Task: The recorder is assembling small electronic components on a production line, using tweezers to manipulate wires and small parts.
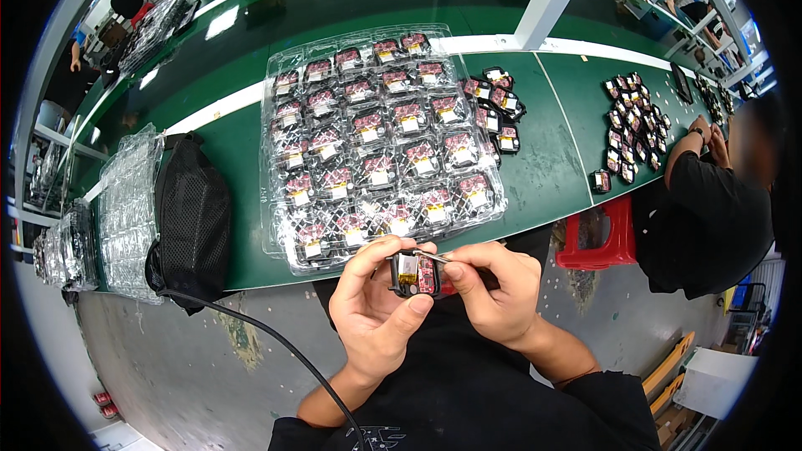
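Note:
My left hand [378, 313] grips a small black device housing [401, 288] by its sides, fingers behind it and thumb at its lower edge. Inside the open housing lie a silvery battery cell [408, 265] with yellow tape and a red circuit board [427, 276]. Pinched between thumb and forefinger, my right hand [501, 291] has a thin metal tool [430, 256], whose tip touches or hovers over the housing's upper edge; its exact kind is hard to make out. Just beyond my hands, a clear plastic tray [276, 238] holds rows of similar housings with boards and batteries.
More housings lie in a pile [505, 104] right of the tray and a larger pile [635, 129] farther right, near a seated co-worker [710, 200]. A black mesh bag [194, 217] and stacked clear trays [129, 209] stand left. A black cable [284, 341] crosses beside my left arm.

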`<state>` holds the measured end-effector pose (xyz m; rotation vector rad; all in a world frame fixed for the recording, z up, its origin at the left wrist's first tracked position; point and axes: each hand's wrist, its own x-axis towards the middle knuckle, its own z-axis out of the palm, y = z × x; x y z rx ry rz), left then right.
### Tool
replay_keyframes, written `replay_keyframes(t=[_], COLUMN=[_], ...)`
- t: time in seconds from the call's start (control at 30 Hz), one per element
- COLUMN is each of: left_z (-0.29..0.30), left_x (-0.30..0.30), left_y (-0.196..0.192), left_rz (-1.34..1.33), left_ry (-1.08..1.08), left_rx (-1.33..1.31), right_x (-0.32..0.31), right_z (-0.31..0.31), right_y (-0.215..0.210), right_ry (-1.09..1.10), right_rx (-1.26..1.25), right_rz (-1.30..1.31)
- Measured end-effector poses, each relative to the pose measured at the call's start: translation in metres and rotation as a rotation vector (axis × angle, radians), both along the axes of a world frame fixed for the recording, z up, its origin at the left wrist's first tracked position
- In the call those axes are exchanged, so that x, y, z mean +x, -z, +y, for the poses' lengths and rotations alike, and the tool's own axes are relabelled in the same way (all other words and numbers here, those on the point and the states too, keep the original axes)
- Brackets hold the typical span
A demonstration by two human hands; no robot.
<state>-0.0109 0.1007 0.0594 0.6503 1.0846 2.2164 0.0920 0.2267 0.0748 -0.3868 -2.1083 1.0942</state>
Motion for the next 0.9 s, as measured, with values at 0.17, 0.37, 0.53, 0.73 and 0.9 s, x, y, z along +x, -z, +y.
replay_keyframes(t=[0.17,0.37,0.53,0.73,0.9], left_z=[-0.001,-0.002,-0.003,-0.004,-0.005], left_x=[-0.001,-0.003,-0.007,-0.012,-0.011], left_y=[0.002,0.004,0.005,0.007,0.008], left_rz=[-0.085,-0.087,-0.073,0.134,0.061], left_ry=[-0.005,0.055,0.074,0.111,0.155], left_rx=[0.001,0.0,0.022,-0.008,-0.039], right_x=[-0.002,-0.004,-0.001,-0.007,-0.008], right_z=[0.001,0.005,0.01,0.017,0.021], right_y=[-0.001,-0.005,-0.008,-0.025,-0.02], right_ry=[0.012,0.006,-0.037,-0.194,-0.245], right_rx=[0.002,-0.053,-0.215,-0.044,-0.047], right_rz=[0.009,-0.01,0.011,-0.078,-0.056])
